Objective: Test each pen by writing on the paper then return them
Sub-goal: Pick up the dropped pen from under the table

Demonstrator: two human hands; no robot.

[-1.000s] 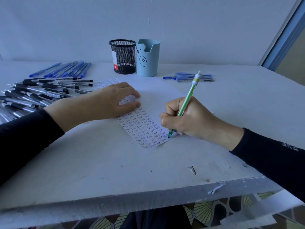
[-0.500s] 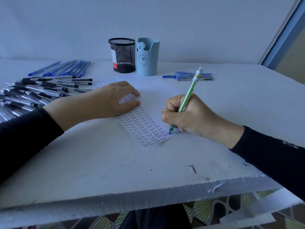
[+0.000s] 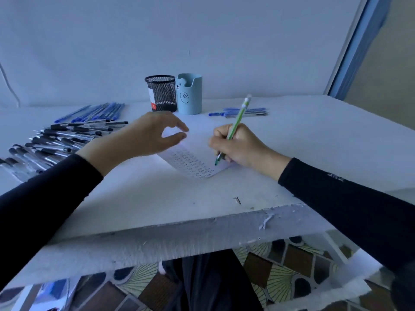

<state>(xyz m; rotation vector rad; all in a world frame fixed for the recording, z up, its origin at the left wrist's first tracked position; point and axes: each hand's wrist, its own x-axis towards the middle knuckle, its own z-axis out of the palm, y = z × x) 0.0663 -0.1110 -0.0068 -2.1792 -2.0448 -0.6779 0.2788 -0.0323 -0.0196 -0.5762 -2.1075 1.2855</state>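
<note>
My right hand [image 3: 240,145] grips a green pen [image 3: 238,118] in a writing hold, its tip at the lower right corner of the paper [image 3: 197,151], which is covered with rows of small written words. My left hand [image 3: 148,135] hovers above the paper's left part, lifted off it, fingers loosely curved and holding nothing. Several black pens [image 3: 56,142] lie in rows at the left, with several blue pens [image 3: 96,112] behind them. A few more blue pens [image 3: 244,112] lie at the back right.
A black mesh pen cup [image 3: 160,94] and a light blue bear-faced cup [image 3: 189,94] stand side by side at the back by the wall. The white table's rough front edge [image 3: 179,239] runs below my arms. A small screw [image 3: 237,200] lies near it.
My left hand has lifted off the paper, where it was pressing flat. The right hand keeps the green pen at the paper's lower right corner. The camera has tilted down.
</note>
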